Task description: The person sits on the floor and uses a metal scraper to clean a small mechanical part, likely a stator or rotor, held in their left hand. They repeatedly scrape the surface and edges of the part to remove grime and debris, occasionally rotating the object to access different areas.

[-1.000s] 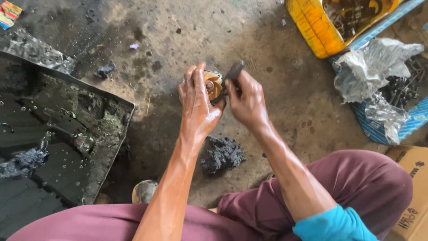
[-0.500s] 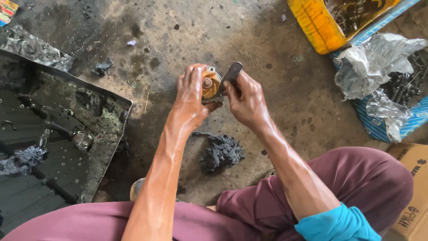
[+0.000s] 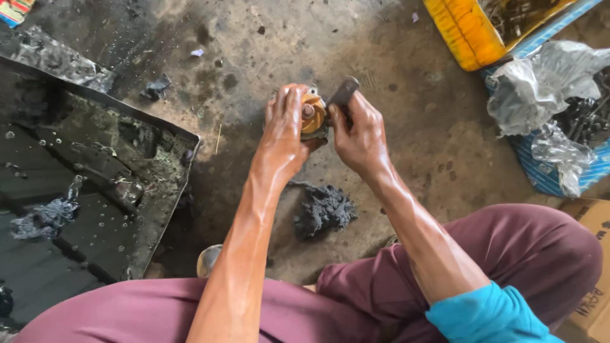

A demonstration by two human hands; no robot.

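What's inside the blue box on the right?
Crumpled silvery plastic fills most of the blue box. Beside it, dark metal parts show, too jumbled to identify. Whatever lies beneath the plastic is covered, and the box runs out of frame.

Black tray (image 3: pixel 159 136), dark rag (image 3: pixel 324 209), yellow jug (image 3: pixel 464 32).

Orange part (image 3: pixel 312 117) mostly hidden under left hand (image 3: pixel 286 136); tool (image 3: pixel 343 94) tip unclear; yellow container (image 3: pixel 460 28) cropped.

Stained concrete floor (image 3: pixel 406 152), greasy rag (image 3: pixel 324 209), perhaps.
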